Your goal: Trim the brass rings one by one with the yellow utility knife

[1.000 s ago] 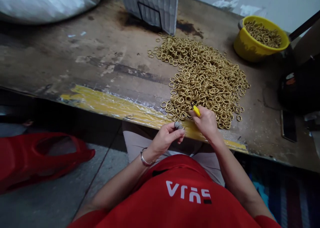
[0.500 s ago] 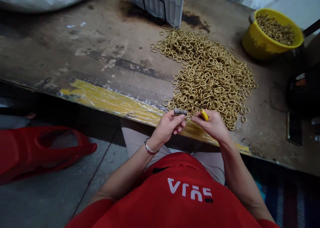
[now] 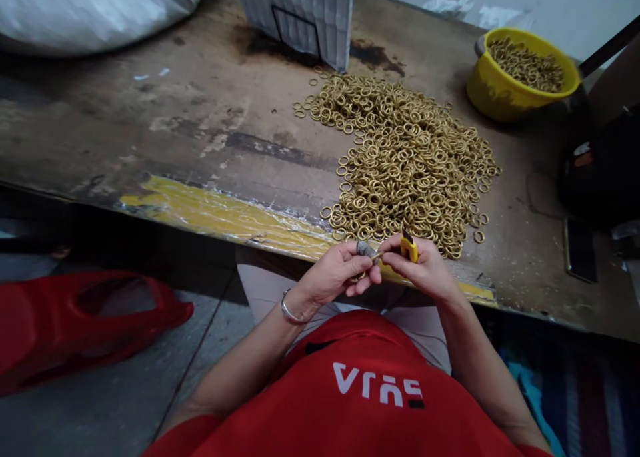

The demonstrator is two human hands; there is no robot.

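Observation:
My left hand point(image 3: 340, 270), its index fingertip wrapped in a grey covering point(image 3: 367, 249), is closed on a brass-coloured ring point(image 3: 358, 277) that shows between thumb and fingers. My right hand point(image 3: 425, 267) is closed around a small yellow utility knife point(image 3: 409, 249) with a dark blade pointing up and away. Its thumb and forefinger also pinch a ring seen nearly edge-on, close against the left fingertips. Both hands meet over the table's front edge. Just beyond them lies a big pile of loose brass-coloured rings point(image 3: 410, 157).
A yellow tub point(image 3: 493, 97) with more rings stands at the back right. Nearer lies a phone point(image 3: 580, 250) beside a black object point(image 3: 585, 183). A grey ribbed panel point(image 3: 300, 17) and a white sack point(image 3: 95, 10) are behind. A red plastic stool point(image 3: 50, 323) is at left.
The left fingers have curled further, and a ring now shows in them. My right hand has brought its pinch against the left fingertips, with the knife blade turned more upright. The view has shifted slightly.

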